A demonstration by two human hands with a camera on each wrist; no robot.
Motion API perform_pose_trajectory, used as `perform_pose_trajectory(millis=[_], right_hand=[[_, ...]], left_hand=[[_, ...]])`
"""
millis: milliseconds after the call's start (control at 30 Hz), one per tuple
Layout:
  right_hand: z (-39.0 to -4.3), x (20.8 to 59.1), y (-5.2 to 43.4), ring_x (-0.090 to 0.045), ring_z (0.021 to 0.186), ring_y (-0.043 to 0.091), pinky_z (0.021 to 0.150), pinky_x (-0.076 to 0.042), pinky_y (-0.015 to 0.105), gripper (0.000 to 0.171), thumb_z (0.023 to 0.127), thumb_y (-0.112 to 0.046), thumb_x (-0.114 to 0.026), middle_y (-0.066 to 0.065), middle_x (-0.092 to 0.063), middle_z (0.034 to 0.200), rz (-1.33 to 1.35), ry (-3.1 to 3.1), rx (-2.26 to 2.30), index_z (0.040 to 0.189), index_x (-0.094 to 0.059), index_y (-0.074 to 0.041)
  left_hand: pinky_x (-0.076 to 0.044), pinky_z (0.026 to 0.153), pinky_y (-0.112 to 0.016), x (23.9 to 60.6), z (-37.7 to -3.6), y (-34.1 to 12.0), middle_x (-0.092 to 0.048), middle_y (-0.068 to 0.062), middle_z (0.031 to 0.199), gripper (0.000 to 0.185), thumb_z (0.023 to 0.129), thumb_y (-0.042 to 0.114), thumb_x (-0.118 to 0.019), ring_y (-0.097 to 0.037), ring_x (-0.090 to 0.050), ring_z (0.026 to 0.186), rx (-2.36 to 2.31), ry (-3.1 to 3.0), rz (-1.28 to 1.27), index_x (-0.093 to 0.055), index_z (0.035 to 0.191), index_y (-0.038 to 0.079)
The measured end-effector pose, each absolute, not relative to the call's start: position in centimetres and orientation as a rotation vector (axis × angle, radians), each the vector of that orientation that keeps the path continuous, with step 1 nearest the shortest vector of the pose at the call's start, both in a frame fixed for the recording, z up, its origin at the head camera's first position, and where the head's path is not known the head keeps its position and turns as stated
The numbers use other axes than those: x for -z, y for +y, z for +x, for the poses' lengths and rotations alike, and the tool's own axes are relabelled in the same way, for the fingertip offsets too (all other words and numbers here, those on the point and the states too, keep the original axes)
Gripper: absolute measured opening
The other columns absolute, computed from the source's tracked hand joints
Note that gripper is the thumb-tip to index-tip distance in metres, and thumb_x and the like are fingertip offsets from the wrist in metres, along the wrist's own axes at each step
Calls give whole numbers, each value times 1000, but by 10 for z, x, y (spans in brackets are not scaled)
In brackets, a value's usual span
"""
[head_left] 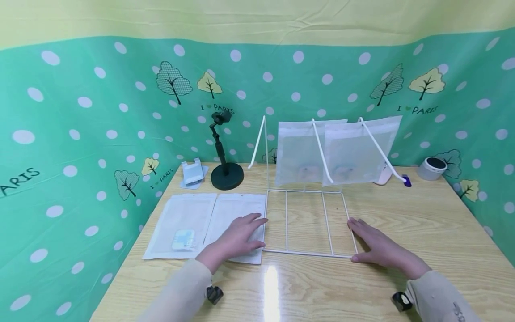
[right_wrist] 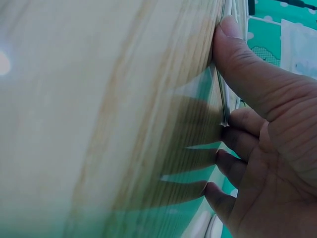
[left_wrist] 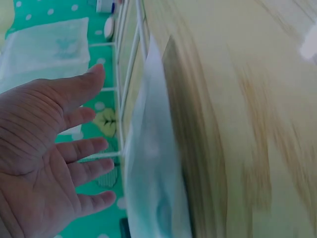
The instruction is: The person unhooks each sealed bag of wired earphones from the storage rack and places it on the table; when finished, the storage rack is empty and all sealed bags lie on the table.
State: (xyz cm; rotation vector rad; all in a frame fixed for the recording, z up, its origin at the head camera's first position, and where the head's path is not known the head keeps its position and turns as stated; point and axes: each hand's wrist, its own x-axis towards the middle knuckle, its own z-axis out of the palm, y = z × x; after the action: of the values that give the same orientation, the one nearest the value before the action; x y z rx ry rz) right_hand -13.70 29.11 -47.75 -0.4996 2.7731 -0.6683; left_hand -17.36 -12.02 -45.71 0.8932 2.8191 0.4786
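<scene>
A white wire rack (head_left: 310,254) stands on the table, with a grid base and upward-slanting arms. My left hand (head_left: 239,235) hovers over a flat white pouch (head_left: 237,208) beside the rack's left edge; its fingers are spread and hold nothing, as the left wrist view shows. At the rack's right edge, my right hand (head_left: 378,246) touches the base with relaxed fingers, the thumb near the front corner. Two translucent white pouches (head_left: 295,147) (head_left: 358,154) hang on the rack's middle and right arms. Its left arm carries nothing.
Another flat pouch (head_left: 165,223) with a pale blue item inside lies at left. Behind it are a small light-blue stand (head_left: 192,172) and a black desk stand (head_left: 227,176). A white round container (head_left: 432,169) sits at back right. A green dotted curtain (head_left: 100,112) encloses the table.
</scene>
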Motion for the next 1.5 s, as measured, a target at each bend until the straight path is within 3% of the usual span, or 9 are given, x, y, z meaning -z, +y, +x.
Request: perform_pose_trajectory(millis=[400,700,1500], right_hand=[[-137,477,291,-21,138,52,109,-20,66,104,76,-53,-75,29,-24,154,-509,2780,660,150,-30,3],[-138,477,291,-21,138,52,109,-20,66,104,76,-53,-76,29,-24,154,-506,2767,658,150,-29,4],[-136,478,293,-23,137,53,108,-22,67,102,75,-49,-78,29,-25,153,-524,2790,688,149,-31,4]], left_hand=[[-12,114,-61,472,-179,-104,-32,-11,156,80,78,49,-78,-30,-23,145,-421,2734,881,-46,146,20],[-12,115,-60,475,-181,-102,-27,-12,158,81,79,53,-74,-31,-20,146,-379,2748,872,-46,146,17],[-15,114,-62,479,-184,-98,-30,-11,157,90,76,57,-75,-31,-23,145,-316,2787,834,-43,147,10]])
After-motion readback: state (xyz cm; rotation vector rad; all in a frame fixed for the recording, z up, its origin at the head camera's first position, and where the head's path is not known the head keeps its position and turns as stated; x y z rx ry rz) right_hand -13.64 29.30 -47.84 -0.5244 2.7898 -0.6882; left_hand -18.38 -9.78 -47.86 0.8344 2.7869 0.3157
